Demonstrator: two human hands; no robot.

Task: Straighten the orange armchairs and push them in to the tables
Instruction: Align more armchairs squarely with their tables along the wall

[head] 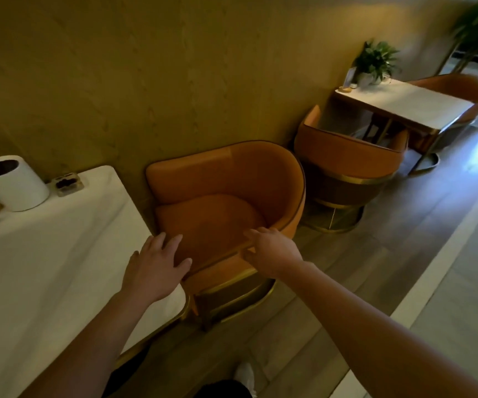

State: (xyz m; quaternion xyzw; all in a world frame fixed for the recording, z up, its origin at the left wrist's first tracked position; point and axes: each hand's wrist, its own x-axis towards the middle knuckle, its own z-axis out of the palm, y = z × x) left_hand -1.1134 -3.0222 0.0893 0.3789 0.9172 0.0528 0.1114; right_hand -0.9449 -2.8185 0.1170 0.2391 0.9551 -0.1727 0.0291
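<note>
left hand [157, 265]: open, flat on armchair [226, 191] rim
right hand [272, 251]: grips same rim, thumb outside
armchair: against wall [174, 67], touching counter [45, 268] end
counter: white top, white tub [14, 182]
floor [361, 268]: wood planks, second armchair [349, 168] behind

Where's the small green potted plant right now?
Upper right of the head view: the small green potted plant stands on the far white table, against the wall.

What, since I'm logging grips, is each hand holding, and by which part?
The right hand grips the nearest armchair by its near rim, fingers over the top, thumb outside. The left hand lies spread at the rim's end, gripping nothing.
</note>
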